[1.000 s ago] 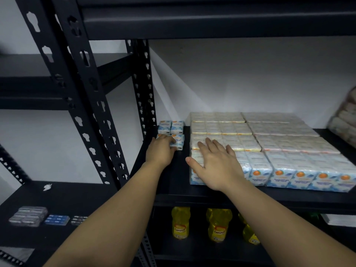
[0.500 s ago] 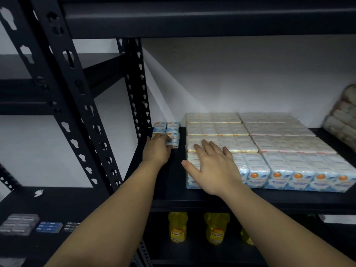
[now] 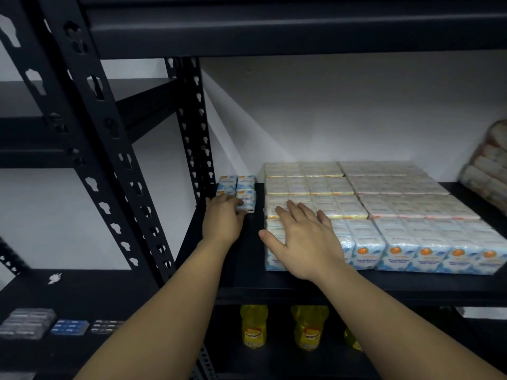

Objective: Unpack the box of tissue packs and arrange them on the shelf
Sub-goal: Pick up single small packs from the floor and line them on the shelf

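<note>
Black metal shelf fills my head view, and on it the tissue packs lie in tight rows, from the back wall to the front edge. Only one view is given, so I describe this one. My left hand is at the left end of the shelf, just beside the post, with the fingers curled around a single small pack. This pack touches a little group of loose packs standing behind it. My right hand lies flat and wide on top of the front-left bundle; it holds nothing, it only presses down. The box is not in my view.

I judge that the step in hand is the placing of single packs in the narrow gap between the post and the big block. Most of the shelf is already filled, so the task looks far along. The next move, I think, needs a gentle push of the small pack against its neighbours, square with them, and then a release without knocking them over. Below, yellow bottles stand on the lower shelf.
</note>
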The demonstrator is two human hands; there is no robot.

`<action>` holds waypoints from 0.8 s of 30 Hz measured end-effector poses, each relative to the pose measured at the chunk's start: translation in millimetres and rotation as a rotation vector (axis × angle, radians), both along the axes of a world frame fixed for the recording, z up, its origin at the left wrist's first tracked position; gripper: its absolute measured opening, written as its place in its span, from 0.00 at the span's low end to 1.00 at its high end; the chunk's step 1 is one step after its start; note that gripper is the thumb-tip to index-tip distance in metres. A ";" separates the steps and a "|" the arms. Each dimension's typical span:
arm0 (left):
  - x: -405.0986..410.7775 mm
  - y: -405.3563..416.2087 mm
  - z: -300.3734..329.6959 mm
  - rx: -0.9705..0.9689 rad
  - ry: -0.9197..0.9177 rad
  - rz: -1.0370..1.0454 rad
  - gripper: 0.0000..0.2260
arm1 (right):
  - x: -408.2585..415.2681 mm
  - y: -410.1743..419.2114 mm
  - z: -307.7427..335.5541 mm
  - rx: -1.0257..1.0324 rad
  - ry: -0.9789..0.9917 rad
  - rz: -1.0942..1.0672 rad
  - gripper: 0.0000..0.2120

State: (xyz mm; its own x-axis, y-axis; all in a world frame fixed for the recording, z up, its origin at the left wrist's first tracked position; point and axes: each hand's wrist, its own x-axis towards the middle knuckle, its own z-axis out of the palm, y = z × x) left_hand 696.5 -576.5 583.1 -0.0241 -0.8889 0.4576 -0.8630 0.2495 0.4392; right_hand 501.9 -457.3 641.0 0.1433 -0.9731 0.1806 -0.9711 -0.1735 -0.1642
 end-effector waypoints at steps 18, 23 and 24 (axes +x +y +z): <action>-6.5 1.5 8.2 -0.030 0.011 0.100 0.08 | 0.9 0.6 -0.3 -0.017 -0.024 -0.004 0.39; -7.0 15.1 11.6 0.011 0.051 0.051 0.14 | 0.2 1.8 1.2 -0.020 -0.041 0.009 0.40; -8.3 20.7 13.3 0.016 0.079 0.027 0.14 | -0.5 2.7 1.3 -0.021 -0.051 0.013 0.40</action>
